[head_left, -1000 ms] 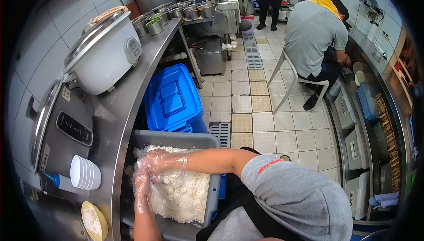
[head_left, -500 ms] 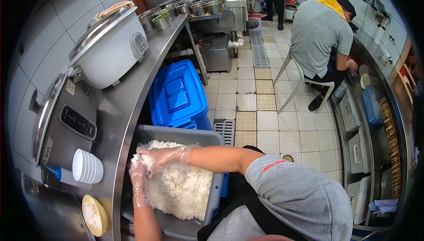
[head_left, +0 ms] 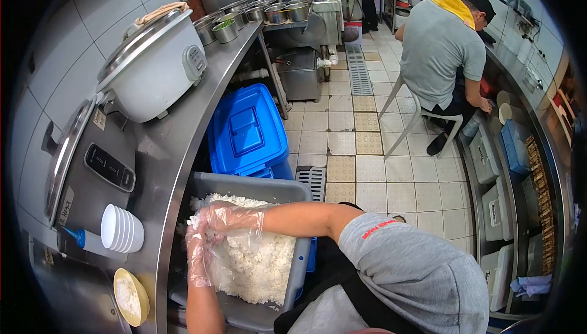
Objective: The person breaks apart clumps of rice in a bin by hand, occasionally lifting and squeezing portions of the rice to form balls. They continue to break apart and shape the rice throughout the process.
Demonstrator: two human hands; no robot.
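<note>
A grey plastic tub (head_left: 244,182) holds a heap of cooked white rice (head_left: 263,260) below the steel counter's edge. Both my hands wear clear plastic gloves and meet at the heap's left side. My right hand (head_left: 225,218) reaches in from the right and curls over the top of a clump. Beneath it, my left hand (head_left: 197,256) comes up from the bottom of the view, fingers pressed against the same clump. The glove plastic hides the fingertips.
On the steel counter (head_left: 183,132) stand a white rice cooker (head_left: 153,65), a steel cooker (head_left: 85,169), stacked white bowls (head_left: 122,229) and a yellow bowl of rice (head_left: 130,297). A blue lidded bin (head_left: 247,129) sits behind the tub. A person (head_left: 440,46) sits on a white chair.
My hands spread apart along the left side of the rice half a second ago. They have now drawn back together on a clump slightly lower and to the right.
</note>
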